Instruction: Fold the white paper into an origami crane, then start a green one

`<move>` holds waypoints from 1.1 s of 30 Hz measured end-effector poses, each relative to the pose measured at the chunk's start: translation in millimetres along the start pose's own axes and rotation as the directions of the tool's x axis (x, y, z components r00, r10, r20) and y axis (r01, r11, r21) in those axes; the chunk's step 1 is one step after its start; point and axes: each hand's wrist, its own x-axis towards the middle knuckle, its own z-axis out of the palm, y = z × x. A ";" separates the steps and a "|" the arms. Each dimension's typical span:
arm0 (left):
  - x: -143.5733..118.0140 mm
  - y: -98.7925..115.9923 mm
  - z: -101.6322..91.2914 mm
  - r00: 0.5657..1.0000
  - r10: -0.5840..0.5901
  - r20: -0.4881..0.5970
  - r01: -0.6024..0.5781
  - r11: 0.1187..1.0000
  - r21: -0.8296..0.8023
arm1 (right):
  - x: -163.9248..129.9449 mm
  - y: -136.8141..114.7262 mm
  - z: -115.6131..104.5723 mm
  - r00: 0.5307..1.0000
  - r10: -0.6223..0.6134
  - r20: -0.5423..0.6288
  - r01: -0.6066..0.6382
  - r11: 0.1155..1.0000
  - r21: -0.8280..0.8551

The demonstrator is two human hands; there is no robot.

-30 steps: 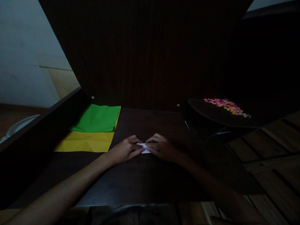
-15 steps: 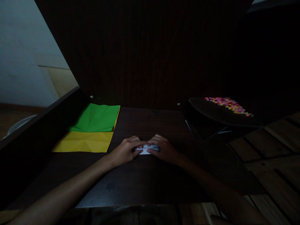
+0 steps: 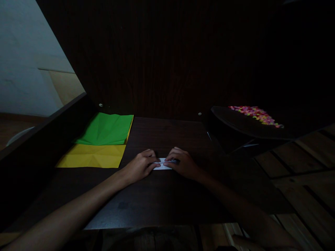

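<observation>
A small piece of folded white paper (image 3: 162,166) lies on the dark wooden tabletop (image 3: 157,205), with a crease or raised edge running across its middle. My left hand (image 3: 145,164) grips its left end, thumb toward me and fingers on the far side. At the right end, my right hand (image 3: 182,163) pinches the paper the same way. A white strip shows between the two hands; both ends are hidden under the fingers.
A creased green sheet (image 3: 106,129) overlaps a yellow sheet (image 3: 91,157) at the left, beside a low dark side board (image 3: 44,129). At the right, a dark bag-like item (image 3: 232,122) bears colourful beads or petals (image 3: 256,115). A tall dark panel (image 3: 162,59) rises behind.
My fingertips have drawn slightly apart along the paper, so more of its white middle shows and it looks flatter. The view has shifted a little.
</observation>
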 end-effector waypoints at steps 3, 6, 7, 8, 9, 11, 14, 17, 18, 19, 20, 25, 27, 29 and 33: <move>-0.1 -1.9 1.8 1.000 0.017 -0.018 -0.016 0.999 0.051 | -0.1 1.2 1.4 1.000 -0.025 -0.005 0.025 1.000 0.011; -0.4 -3.0 3.7 0.999 0.040 -0.028 -0.037 0.994 0.100 | -0.4 2.3 3.3 0.996 -0.086 -0.019 0.086 0.996 -0.008; -0.5 -3.2 4.4 0.999 0.042 -0.032 -0.038 0.993 0.116 | -0.9 2.8 4.0 0.993 -0.116 -0.019 0.115 0.993 -0.025; -0.6 -3.2 5.1 0.999 0.041 -0.036 -0.036 0.991 0.129 | -1.5 3.3 4.8 0.989 -0.149 -0.014 0.148 0.988 -0.048; -0.6 -3.3 5.8 0.999 0.037 -0.038 -0.031 0.990 0.141 | -2.4 4.1 5.6 0.983 -0.182 -0.004 0.182 0.980 -0.076; -0.7 -3.3 7.1 0.999 0.031 -0.042 -0.024 0.987 0.160 | -4.6 5.6 7.2 0.969 -0.247 0.014 0.247 0.958 -0.147; -0.9 -3.4 8.3 0.998 0.040 -0.051 -0.031 0.985 0.170 | -6.6 7.2 7.7 0.954 -0.298 0.018 0.294 0.929 -0.225; -1.2 -3.6 8.4 0.997 0.059 -0.057 -0.048 0.984 0.172 | -5.7 6.9 4.7 0.967 -0.254 0.005 0.249 0.945 -0.213; -1.3 -3.8 8.3 0.996 0.067 -0.058 -0.056 0.983 0.174 | -5.1 6.6 3.2 0.971 -0.238 -0.003 0.233 0.951 -0.201; -1.4 -4.0 8.3 0.996 0.073 -0.057 -0.062 0.982 0.177 | -4.5 6.5 1.7 0.974 -0.227 -0.012 0.221 0.956 -0.193; -1.5 -4.2 8.2 0.995 0.078 -0.056 -0.067 0.981 0.180 | -4.0 6.4 0.6 0.974 -0.225 -0.021 0.217 0.958 -0.190; -1.2 -5.6 8.8 0.996 0.068 -0.059 -0.056 0.980 0.192 | -4.7 8.5 0.0 0.979 -0.203 -0.032 0.192 0.957 -0.217; -0.9 -5.7 9.0 0.996 0.061 -0.061 -0.049 0.981 0.190 | -5.4 9.9 1.6 0.975 -0.224 -0.010 0.217 0.953 -0.210; -0.5 -5.7 9.0 0.997 0.052 -0.058 -0.041 0.982 0.185 | -5.9 11.1 3.3 0.957 -0.288 0.020 0.286 0.935 -0.210; -0.3 -5.4 8.5 0.997 0.034 -0.062 -0.023 0.984 0.174 | -6.4 11.9 4.5 0.925 -0.376 0.063 0.379 0.889 -0.256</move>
